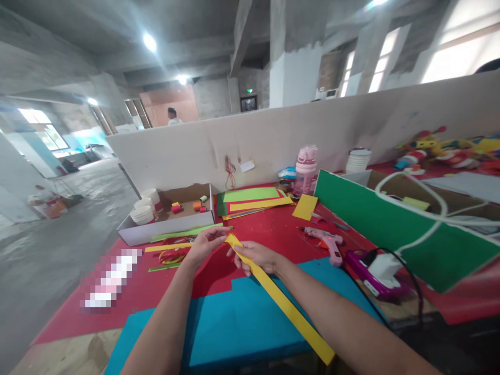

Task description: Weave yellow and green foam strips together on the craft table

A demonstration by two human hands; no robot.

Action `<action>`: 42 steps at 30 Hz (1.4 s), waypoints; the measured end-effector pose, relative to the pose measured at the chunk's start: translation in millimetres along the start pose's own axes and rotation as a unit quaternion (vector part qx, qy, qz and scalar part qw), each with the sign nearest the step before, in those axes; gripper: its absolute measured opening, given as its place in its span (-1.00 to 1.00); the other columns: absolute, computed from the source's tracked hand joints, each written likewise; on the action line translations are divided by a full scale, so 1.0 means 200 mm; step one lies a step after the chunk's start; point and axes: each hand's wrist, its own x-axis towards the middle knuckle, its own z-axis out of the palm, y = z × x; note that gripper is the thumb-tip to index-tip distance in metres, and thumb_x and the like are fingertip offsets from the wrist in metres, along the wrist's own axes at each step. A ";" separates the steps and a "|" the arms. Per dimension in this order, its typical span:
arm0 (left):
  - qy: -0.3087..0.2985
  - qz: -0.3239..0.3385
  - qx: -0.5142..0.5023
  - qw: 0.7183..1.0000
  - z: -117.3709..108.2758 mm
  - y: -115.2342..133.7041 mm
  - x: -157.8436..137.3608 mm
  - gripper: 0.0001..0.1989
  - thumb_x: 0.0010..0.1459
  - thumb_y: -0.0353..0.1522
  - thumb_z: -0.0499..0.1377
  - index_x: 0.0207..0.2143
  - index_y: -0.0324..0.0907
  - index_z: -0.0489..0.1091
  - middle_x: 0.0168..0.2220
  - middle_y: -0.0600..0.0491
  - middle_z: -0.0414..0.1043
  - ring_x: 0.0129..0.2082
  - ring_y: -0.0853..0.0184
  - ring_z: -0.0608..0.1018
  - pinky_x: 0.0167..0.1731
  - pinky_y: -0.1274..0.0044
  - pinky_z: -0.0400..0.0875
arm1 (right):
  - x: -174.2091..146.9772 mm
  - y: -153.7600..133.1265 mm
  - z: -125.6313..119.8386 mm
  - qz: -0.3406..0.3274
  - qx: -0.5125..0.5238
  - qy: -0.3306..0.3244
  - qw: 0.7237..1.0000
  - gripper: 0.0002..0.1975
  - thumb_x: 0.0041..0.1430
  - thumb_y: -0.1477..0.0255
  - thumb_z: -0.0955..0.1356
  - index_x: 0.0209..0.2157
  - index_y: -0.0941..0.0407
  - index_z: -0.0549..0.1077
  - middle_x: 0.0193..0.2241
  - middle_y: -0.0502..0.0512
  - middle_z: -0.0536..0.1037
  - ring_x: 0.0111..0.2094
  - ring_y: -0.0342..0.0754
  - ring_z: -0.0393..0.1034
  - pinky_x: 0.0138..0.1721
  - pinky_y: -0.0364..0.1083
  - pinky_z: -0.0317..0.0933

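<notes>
A long yellow paper strip (pixel 283 304) runs from between my hands down to the lower right, its far end bent over. My right hand (pixel 258 255) is closed around the strip near that bent end. My left hand (pixel 207 245) pinches at the tip, thumb and forefinger together. Beneath my hands lies a red sheet, and a blue sheet (pixel 219 323) covers the near part of the table. Left of my left hand, another yellow strip (pixel 167 247) and a red-handled tool (pixel 174 255), partly covered, lie on the table.
A pink glue gun (pixel 330 242) rests at the right beside a purple power strip (pixel 375 276) with a plug and cables. A green-sided box (pixel 383 224) stands there. Behind are coloured sheets (pixel 253 195), a pink bottle (pixel 305 169) and a tray (pixel 167 227) with cups and paper rolls.
</notes>
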 end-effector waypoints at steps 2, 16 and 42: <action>-0.006 -0.011 -0.002 1.000 0.00 0.00 0.00 -0.62 -0.08 -0.26 0.34 -0.18 -0.22 0.51 -0.37 0.02 0.45 -0.43 0.43 0.42 -0.43 0.60 0.28 | -0.01 -0.01 0.01 -0.001 -0.017 -0.016 1.000 -0.74 0.29 0.27 0.22 -0.24 0.18 0.37 -0.59 -0.04 0.43 -0.72 -0.26 0.25 -0.68 -0.26 0.20; -0.011 0.028 -0.017 0.999 -0.01 -0.03 0.01 -0.61 -0.10 -0.32 0.37 -0.16 -0.16 0.48 -0.30 0.03 0.44 -0.34 0.40 0.45 -0.38 0.60 0.33 | -0.02 -0.02 0.02 0.003 -0.039 -0.030 0.999 -0.71 0.30 0.24 0.20 -0.27 0.18 0.37 -0.62 -0.05 0.42 -0.74 -0.26 0.22 -0.70 -0.26 0.21; -0.059 -0.031 0.022 0.998 0.03 -0.07 0.01 -0.72 -0.01 -0.23 0.30 -0.50 -0.26 0.35 -0.59 0.09 0.37 -0.57 0.45 0.39 -0.49 0.58 0.25 | 0.03 0.03 0.09 -0.017 -0.015 0.054 0.998 -0.75 0.20 0.27 0.33 -0.21 0.13 0.29 -0.52 -0.02 0.52 -0.65 -0.24 0.34 -0.59 -0.22 0.32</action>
